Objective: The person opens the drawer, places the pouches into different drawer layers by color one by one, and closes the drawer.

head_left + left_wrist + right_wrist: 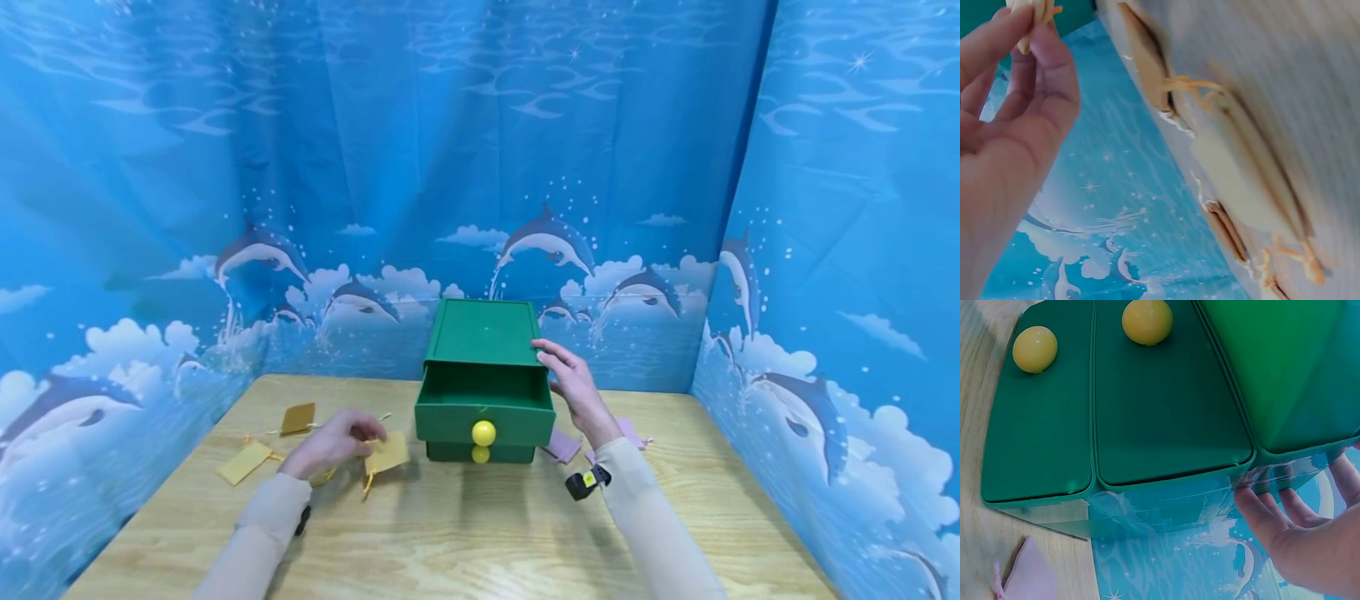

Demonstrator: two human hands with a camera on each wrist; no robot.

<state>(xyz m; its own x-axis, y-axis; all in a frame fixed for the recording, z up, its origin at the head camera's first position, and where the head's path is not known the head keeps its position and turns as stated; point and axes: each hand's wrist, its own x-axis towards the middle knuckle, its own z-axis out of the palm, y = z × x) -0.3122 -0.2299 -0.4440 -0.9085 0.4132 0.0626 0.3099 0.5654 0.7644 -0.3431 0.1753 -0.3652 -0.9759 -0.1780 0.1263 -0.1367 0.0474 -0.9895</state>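
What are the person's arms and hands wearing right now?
Both arms are covered by snug, light beige long sleeves reaching to the wrists. The left hand and right hand are bare, with no gloves or rings visible. The right wrist carries a small black device with a yellow mark; a dark strap peeks from under the left wrist.

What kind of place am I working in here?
Probably a staged recording booth, not a home: a wooden table enclosed on three sides by a blue dolphin-print backdrop, with only a small green drawer box and yellow pouches laid out.
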